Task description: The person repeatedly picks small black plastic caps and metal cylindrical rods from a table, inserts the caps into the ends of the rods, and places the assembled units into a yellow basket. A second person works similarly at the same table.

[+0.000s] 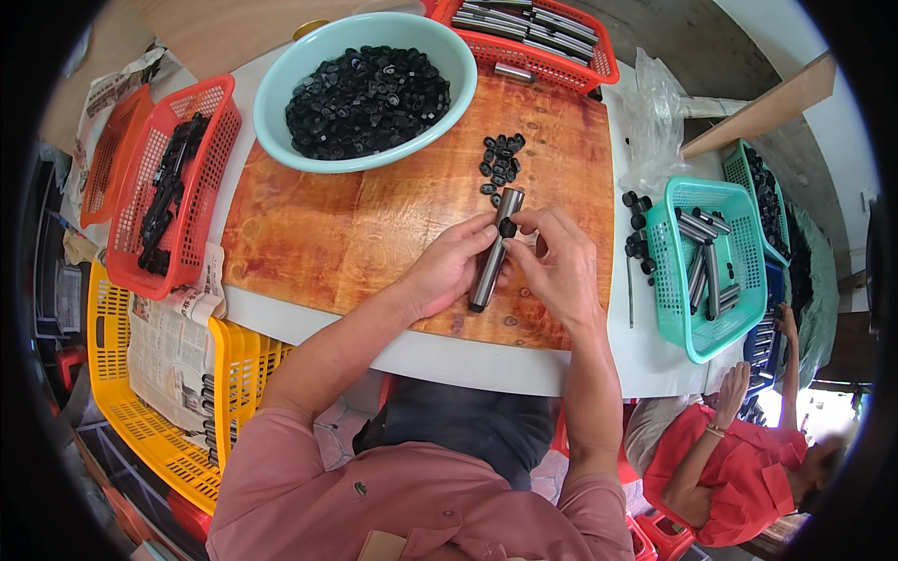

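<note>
A silvery metal tube [490,271] with a black end at its lower tip is held slantwise above the wooden board [374,252]. My left hand [452,262] is wrapped round the tube's middle from the left. Between the thumb and fingers of my right hand [558,259] sits a small black plastic piece [507,228], pressed against the tube's side. Just beyond the tube's far end lies a loose cluster of small black oval pieces [500,164]. A pale blue basin [271,112] heaped with many such pieces stands at the board's far left.
A red basket [603,56] of metal tubes stands at the back, with a single tube [514,72] before it. Red baskets [220,140] line the left, above a yellow crate [154,439]. At right are a green basket [702,346] of tubes and a co-worker in red [730,472].
</note>
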A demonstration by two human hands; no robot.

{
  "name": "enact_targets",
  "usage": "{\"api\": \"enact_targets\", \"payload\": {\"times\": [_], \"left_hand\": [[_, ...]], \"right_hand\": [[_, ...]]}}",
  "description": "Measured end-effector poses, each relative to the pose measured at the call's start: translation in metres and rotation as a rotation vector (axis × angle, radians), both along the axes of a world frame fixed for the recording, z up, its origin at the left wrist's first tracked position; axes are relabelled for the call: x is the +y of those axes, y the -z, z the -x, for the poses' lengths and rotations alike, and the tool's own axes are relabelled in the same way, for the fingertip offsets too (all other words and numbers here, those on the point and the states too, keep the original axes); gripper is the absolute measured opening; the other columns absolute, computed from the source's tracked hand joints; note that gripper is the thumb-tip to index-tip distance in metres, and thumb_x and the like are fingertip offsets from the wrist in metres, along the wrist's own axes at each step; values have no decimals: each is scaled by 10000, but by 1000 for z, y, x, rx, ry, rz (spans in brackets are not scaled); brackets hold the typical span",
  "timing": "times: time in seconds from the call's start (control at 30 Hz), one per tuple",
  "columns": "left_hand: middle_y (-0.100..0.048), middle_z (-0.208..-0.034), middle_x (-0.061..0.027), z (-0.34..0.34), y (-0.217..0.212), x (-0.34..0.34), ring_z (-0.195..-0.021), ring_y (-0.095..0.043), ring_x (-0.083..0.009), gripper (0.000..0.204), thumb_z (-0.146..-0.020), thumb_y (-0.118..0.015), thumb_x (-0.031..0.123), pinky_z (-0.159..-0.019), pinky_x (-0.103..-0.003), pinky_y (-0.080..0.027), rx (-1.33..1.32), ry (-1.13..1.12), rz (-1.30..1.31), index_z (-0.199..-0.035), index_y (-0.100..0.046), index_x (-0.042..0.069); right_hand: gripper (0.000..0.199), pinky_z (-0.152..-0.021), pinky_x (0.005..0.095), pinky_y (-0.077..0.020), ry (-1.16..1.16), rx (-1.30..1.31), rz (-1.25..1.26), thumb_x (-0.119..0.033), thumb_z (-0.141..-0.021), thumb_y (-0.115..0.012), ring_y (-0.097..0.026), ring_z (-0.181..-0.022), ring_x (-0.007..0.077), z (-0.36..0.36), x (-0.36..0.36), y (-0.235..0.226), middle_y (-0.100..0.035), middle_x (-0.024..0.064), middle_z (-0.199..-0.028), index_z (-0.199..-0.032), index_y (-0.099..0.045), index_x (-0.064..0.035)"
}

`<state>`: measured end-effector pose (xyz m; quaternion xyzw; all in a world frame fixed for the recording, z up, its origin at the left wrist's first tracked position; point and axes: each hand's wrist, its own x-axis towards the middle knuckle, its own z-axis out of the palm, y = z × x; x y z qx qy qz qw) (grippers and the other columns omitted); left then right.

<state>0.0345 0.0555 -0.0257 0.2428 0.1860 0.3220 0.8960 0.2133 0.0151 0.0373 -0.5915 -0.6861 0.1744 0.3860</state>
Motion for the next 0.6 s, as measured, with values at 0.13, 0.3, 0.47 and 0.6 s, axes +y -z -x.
{"api": "enact_targets", "payload": {"times": [0.13,0.3,0.47,0.6], "left_hand": [[-667,-1164,-123,-1,1,-1,-970,-701,-230,354,-1131,-463,194,-859,-386,-602,-14,-25,-15,-1440,-493,24],[-652,-1190,-123,-3,4,-3,-1003,-693,-229,341,-1132,-459,188,-876,-386,-598,27,-58,-36,-1434,-488,32],[-643,-1190,-113,-3,5,-5,-1017,-688,-219,308,-1134,-463,197,-880,-383,-598,45,-69,-55,-1397,-505,41],[-643,-1185,-105,-4,3,-6,-1007,-689,-207,288,-1135,-474,214,-855,-377,-606,37,-97,-74,-1365,-522,47]], "right_hand": [[245,-613,394,-533,-36,-97,-128,-68,-804,-830,-681,-714,300,-1,1,8,-681,113,-874,-1035,-750,-44],[238,-621,401,-532,-23,-117,-182,-71,-795,-832,-676,-710,290,0,0,13,-682,84,-851,-1020,-758,-68],[228,-622,394,-535,-27,-171,-301,-63,-792,-829,-681,-711,284,0,0,15,-691,80,-862,-1009,-760,-76],[224,-618,386,-537,-24,-111,-327,-55,-797,-822,-685,-709,289,6,1,20,-696,87,-869,-1009,-755,-77]]}}
